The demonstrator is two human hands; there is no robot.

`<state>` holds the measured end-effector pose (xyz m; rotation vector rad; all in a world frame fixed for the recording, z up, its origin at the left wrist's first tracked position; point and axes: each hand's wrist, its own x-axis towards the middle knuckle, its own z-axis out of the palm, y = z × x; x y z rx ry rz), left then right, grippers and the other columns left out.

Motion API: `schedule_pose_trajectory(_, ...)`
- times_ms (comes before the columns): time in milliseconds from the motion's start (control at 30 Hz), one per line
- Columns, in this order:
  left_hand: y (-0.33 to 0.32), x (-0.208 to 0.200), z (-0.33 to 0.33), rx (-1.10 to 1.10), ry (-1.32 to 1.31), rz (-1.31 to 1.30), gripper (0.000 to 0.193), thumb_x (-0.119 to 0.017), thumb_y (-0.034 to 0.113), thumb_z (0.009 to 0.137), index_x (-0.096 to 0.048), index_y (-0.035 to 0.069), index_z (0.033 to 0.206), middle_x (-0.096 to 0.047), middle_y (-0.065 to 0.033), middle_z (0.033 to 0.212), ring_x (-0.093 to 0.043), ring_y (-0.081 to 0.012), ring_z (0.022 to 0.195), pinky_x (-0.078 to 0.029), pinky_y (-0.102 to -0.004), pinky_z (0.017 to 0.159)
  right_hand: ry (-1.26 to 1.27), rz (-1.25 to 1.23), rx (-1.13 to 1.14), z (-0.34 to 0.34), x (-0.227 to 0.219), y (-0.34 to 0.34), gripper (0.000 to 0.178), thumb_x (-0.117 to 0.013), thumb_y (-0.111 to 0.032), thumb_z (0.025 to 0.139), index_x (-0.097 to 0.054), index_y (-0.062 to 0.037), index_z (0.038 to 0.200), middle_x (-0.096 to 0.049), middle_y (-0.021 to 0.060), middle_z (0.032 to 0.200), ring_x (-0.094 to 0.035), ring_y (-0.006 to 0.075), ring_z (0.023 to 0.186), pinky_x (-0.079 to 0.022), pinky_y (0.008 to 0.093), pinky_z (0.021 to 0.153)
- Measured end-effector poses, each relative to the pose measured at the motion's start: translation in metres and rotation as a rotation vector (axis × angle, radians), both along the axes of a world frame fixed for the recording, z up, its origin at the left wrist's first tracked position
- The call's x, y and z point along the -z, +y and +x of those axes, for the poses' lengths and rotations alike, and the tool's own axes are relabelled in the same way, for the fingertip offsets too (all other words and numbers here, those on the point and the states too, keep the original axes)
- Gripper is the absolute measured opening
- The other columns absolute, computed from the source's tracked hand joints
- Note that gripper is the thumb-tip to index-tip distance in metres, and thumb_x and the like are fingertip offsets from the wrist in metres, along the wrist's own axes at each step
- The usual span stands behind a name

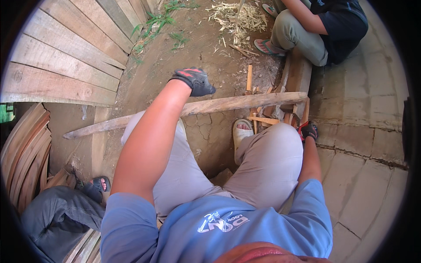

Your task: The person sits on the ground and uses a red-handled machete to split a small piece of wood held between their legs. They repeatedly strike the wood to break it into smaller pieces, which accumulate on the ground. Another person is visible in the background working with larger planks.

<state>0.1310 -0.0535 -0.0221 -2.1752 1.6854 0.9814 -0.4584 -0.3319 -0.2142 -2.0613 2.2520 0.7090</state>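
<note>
My left hand [195, 82], in a black glove with red patches, hangs just past a long wooden pole [237, 104]. Its fingers look curled together, and nothing shows in them. The pole lies crosswise in front of my knees, its left end tapered, its right end near a heavy timber beam [301, 72]. Down beside my right knee, my right hand [311, 130], also in a dark glove, is closed around a red handle [302, 129]. The knee hides the rest of that tool.
Wood offcuts [263, 119] lie around the beam's near end. A person [302, 39] sits far right beside wood shavings [240, 21]. Another person's leg [66, 215] is at lower left, near stacked curved boards [27, 153]. A plank wall [66, 57] stands left; paving slabs [359, 175] run along the right.
</note>
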Motion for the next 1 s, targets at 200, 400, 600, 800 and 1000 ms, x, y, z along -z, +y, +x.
schedule_pose_trajectory(200,0.002,-0.003,0.012,-0.020,0.004,-0.038,0.070,-0.058,0.067,0.094,-0.078,0.008,0.126,-0.073,-0.0186,0.134,-0.069,-0.0374,0.125,-0.053,-0.0479,0.106,-0.157,-0.122,-0.152,-0.006,-0.057,0.056,0.046,-0.068,-0.044,0.090,-0.073,-0.0105,0.122,-0.076,0.0211,0.120,-0.070,0.0465,0.116,-0.057,0.0562,0.095)
schedule_pose_trajectory(400,-0.008,0.060,0.037,-0.112,0.010,-0.031,0.063,-0.066,0.064,0.091,-0.077,0.018,0.133,-0.071,-0.0093,0.143,-0.067,-0.0320,0.132,-0.054,-0.0478,0.109,-0.909,0.016,-0.119,-0.077,-0.099,0.121,0.037,-0.054,-0.032,0.107,-0.072,-0.0045,0.124,-0.078,0.0160,0.118,-0.073,0.0277,0.104,-0.056,0.0443,0.090)
schedule_pose_trajectory(600,-0.020,0.070,0.037,-0.118,0.046,0.014,0.069,-0.064,0.062,0.095,-0.065,0.020,0.149,-0.059,-0.0064,0.159,-0.055,-0.0329,0.146,-0.042,-0.0528,0.121,-0.790,0.160,0.150,-0.118,-0.168,0.169,0.050,-0.070,-0.035,0.098,-0.067,-0.0010,0.134,-0.075,0.0179,0.108,-0.074,0.0251,0.094,-0.060,0.0415,0.073)
schedule_pose_trajectory(800,0.002,0.012,0.021,-0.088,0.067,-0.043,0.067,-0.069,0.058,0.093,-0.067,0.020,0.148,-0.062,-0.0064,0.155,-0.059,-0.0323,0.141,-0.049,-0.0521,0.114,-1.168,-0.028,0.288,-0.082,-0.261,0.236,0.044,-0.072,-0.028,0.099,-0.068,0.0018,0.132,-0.074,0.0162,0.113,-0.072,0.0259,0.101,-0.061,0.0395,0.084)
schedule_pose_trajectory(1000,0.000,-0.039,-0.032,-0.125,0.075,0.076,0.073,-0.065,0.064,0.092,-0.065,0.020,0.151,-0.061,-0.0056,0.156,-0.056,-0.0313,0.144,-0.044,-0.0520,0.118,-1.439,-0.292,0.204,-0.013,-0.329,0.298,0.043,-0.071,-0.027,0.101,-0.068,0.0010,0.134,-0.073,0.0166,0.117,-0.072,0.0262,0.106,-0.061,0.0387,0.088)
